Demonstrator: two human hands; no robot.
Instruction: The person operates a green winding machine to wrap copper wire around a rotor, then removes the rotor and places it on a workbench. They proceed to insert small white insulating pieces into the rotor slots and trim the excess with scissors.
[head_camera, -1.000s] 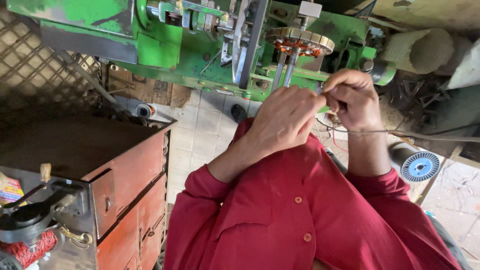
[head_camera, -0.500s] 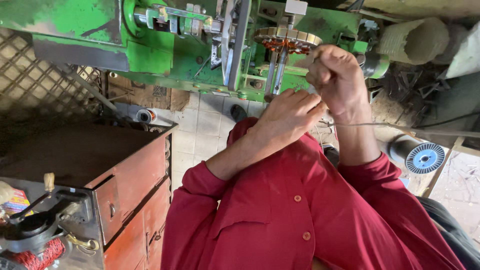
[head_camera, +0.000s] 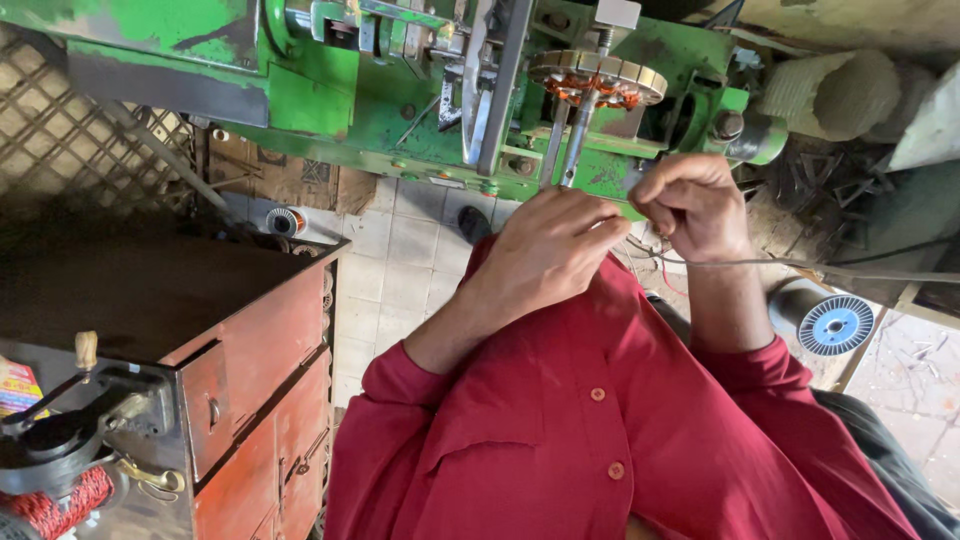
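Your left hand (head_camera: 545, 250) sits mid-frame, fingers curled narrow, tips pinched together toward your right hand (head_camera: 695, 205). The right hand is closed in a loose fist, thumb and forefinger pinching near the left fingertips. Can't tell whether the thin wire (head_camera: 800, 264) is actually between your fingers; it's too fine at the meeting point.

The wire runs from just under your right hand out to the right, long axis nearly horizontal, dipping slightly toward the right edge. It passes above the wire spool (head_camera: 833, 322), which lies at the right with its blue flange facing the camera.

Just beyond your hands, the round stator (head_camera: 597, 80) with copper windings sits on a vertical shaft, flat face level, axis upright, mounted on the green machine (head_camera: 330, 100) across the far side. Your hands are just below and near of it, not touching.

At left, the rust-red metal cabinet (head_camera: 260, 370) with drawers stands well apart from your hands. A black hand-crank winder (head_camera: 70, 430) with red thread is at the near-left corner. Tiled floor (head_camera: 400, 260) shows between cabinet and machine.
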